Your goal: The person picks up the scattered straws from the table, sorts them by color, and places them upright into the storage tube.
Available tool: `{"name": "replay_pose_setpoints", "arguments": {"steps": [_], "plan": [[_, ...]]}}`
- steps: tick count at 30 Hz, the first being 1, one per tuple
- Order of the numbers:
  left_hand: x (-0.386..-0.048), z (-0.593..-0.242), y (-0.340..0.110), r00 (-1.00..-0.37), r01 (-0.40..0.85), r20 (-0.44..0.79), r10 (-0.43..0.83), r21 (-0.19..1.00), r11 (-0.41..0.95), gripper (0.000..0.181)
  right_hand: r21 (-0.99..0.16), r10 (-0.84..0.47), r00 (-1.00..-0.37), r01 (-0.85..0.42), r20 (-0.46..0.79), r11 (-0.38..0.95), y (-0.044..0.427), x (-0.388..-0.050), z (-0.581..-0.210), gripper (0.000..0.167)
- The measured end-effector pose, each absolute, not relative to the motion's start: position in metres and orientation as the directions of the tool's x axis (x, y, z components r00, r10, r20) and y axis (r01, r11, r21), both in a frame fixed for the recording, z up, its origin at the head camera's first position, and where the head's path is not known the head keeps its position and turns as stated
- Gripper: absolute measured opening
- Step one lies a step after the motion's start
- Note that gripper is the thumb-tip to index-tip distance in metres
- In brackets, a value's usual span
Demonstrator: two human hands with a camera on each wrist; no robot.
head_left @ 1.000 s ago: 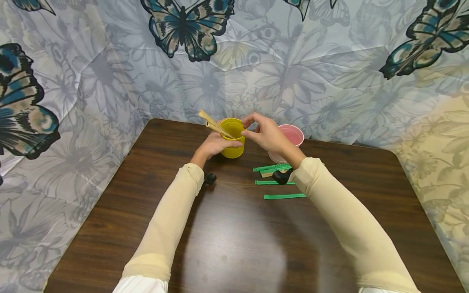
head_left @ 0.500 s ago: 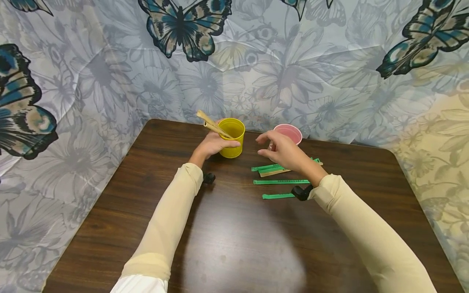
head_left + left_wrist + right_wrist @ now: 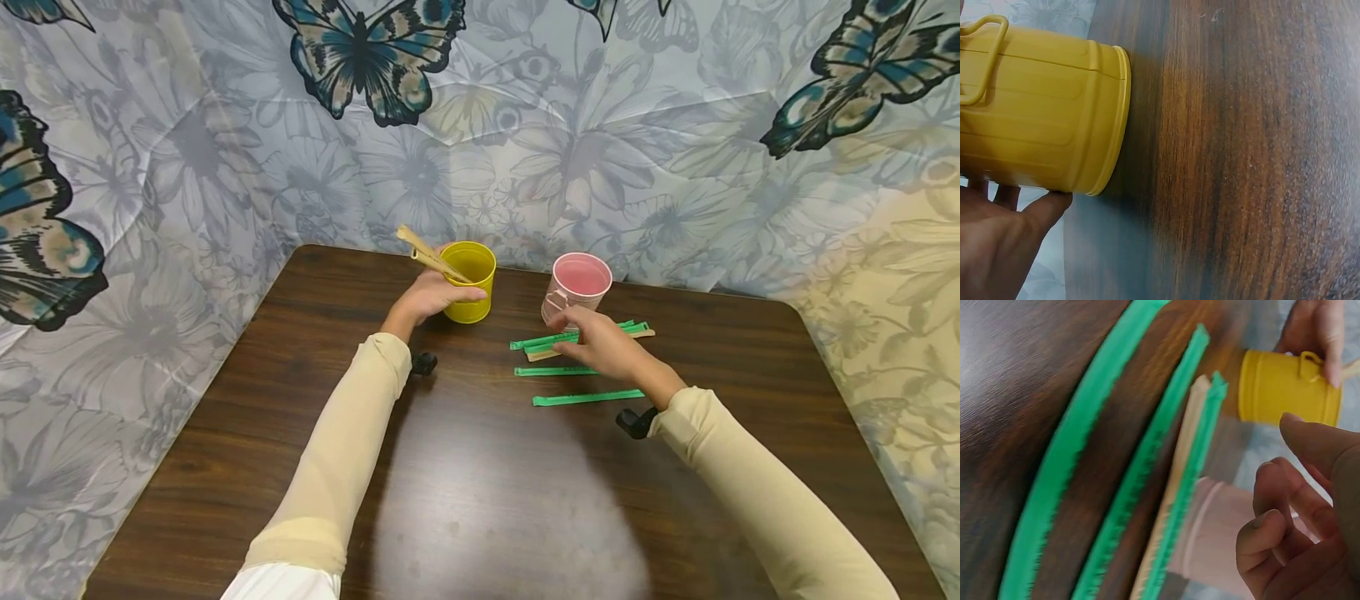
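Observation:
My left hand grips a small yellow bucket from its left side, thumb across the front. The bucket stands upright on the table, and its wire handle shows in the left wrist view. Slim tan sticks lean out of its left rim. My right hand, fingers loosely bent and holding nothing, hovers over several slim green-wrapped sticks. A tan stick lies along one green stick in the right wrist view. The hand hides parts of this group in the head view.
A pink bucket stands just behind the sticks, near the table's back edge. The dark wooden table reaches a wall covered by a butterfly-print cloth.
My right hand has drawn back from the yellow bucket's rim, moving right and toward me to the green sticks. The left hand keeps its grip on the bucket.

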State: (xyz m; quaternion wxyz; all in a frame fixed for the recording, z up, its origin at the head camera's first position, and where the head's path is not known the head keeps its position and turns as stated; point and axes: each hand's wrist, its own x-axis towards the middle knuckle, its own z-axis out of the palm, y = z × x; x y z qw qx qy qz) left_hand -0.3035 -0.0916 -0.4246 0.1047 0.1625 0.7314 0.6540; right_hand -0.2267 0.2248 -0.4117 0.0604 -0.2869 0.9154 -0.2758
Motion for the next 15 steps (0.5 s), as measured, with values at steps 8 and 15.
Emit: {"name": "replay_pose_setpoints", "arguments": {"steps": [8, 15], "plan": [[-0.303, -0.425, -0.093, -0.924, 0.094, 0.052, 0.379, 0.991, 0.092, 0.081, -0.481, -0.541, -0.840, -0.464, -0.027, 0.744, 0.242, -0.227, -0.430, 0.031], [-0.302, -0.424, -0.093, -0.926, 0.092, 0.052, 0.375, 0.992, 0.090, 0.079, -0.430, -0.538, -0.841, -0.466, -0.056, 0.773, 0.252, -0.225, -0.438, 0.030]]}}
